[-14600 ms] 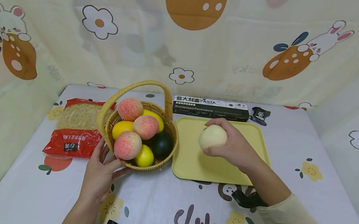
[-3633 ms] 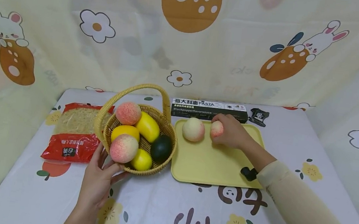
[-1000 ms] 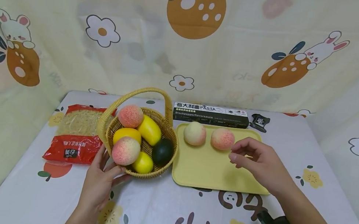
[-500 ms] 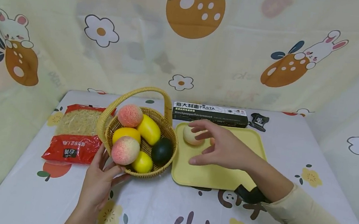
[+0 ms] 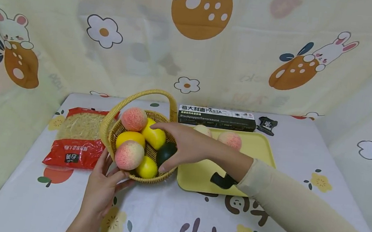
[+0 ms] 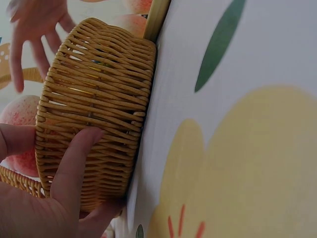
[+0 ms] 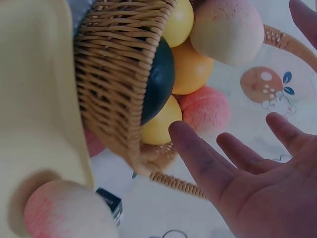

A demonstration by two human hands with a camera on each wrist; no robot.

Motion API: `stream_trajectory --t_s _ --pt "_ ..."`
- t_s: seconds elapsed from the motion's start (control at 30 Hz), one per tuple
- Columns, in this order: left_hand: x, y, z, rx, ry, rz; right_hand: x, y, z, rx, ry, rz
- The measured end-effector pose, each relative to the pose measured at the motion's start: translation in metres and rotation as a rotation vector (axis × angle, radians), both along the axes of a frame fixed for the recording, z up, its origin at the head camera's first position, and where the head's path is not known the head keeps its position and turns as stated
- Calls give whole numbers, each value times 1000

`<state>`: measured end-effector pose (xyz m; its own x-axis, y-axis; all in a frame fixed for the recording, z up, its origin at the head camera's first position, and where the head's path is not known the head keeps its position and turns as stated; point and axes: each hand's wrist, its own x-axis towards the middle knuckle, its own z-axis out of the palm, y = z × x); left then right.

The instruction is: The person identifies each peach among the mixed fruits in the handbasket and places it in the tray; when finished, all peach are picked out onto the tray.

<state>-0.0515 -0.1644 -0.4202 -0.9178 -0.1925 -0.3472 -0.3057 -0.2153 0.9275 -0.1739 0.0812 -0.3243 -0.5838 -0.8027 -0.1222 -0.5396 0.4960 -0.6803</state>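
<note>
Fingers [image 5: 164, 126] of the right hand [image 5: 191, 143] are spread well apart and hold nothing. They arch over the right side of the basket [image 6: 94, 109], the thumb near the dark fruit [image 5: 165, 152]; contact looks unlikely, since the right wrist view shows a gap between fingertips and fruit. Half a second ago this hand was over the tray [image 5: 196, 178]; it has now crossed to the basket.

The left hand [image 5: 104, 183] holds the basket at its near left side, fingers parted and bent against the wicker, as it did before.

Inside lie a pink peach [image 5: 134, 119] at the back, a paler peach [image 5: 129, 155] in front, a mango [image 5: 155, 137], another yellow fruit [image 5: 130, 139] and a lemon [image 5: 147, 168].

On the tray, partly behind the right arm, sit a white peach [image 5: 203, 130] and a blushed peach [image 5: 230, 139], just released a second ago. So two peaches are out and two remain in the basket, which suggests the emptied hand has come back among the fruit.

Farther out on the surface [image 5: 150, 215] are a pasta box [image 5: 216, 118], a black packet [image 5: 267, 125] and a red bag [image 5: 78, 138].
</note>
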Motion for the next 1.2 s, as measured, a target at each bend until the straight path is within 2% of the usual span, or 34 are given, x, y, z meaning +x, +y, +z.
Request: stream_trajectory --t_s 0.2,0.4,0.77,0.97,1.2 --pt "0 0 1 -11 -8 -4 -8 -24 -1 -22 -71 58" --pt "0 0 0 -10 -5 -7 -10 -45 0 24 -40 104" --pt "0 -1 0 3 -9 -17 -8 -79 -5 95 -58 161" --pt "1 -1 0 24 1 -18 -7 -94 -5 161 -31 180" --pt "2 0 0 23 0 -21 -4 -107 -4 229 42 220"
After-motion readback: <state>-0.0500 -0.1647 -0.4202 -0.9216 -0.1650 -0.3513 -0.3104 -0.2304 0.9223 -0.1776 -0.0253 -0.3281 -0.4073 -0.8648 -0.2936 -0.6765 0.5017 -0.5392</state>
